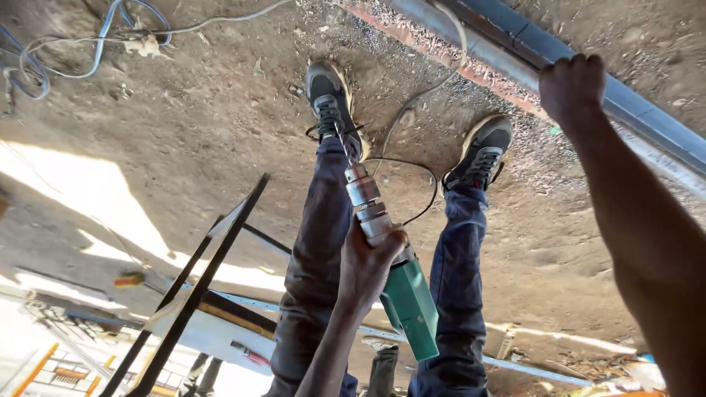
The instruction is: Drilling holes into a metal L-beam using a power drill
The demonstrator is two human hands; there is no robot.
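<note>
A long grey steel beam (647, 117) runs diagonally over the dirt ground (184, 125), and the right hand (572, 87) rests on it with its fingers curled over the top edge. Below, a black metal frame (206, 272) leans at the left. The left hand (368, 266) wraps its fingers tightly around a green electric drill (401, 290), just behind the silver chuck (364, 192), between the person's legs.

Hard daylight falls across the dusty brown dirt ground (184, 132), blowing out a white sunlit patch at the left and the lower left corner. The centre lies in soft shade. Edges smear with motion blur and wide-angle stretch.
</note>
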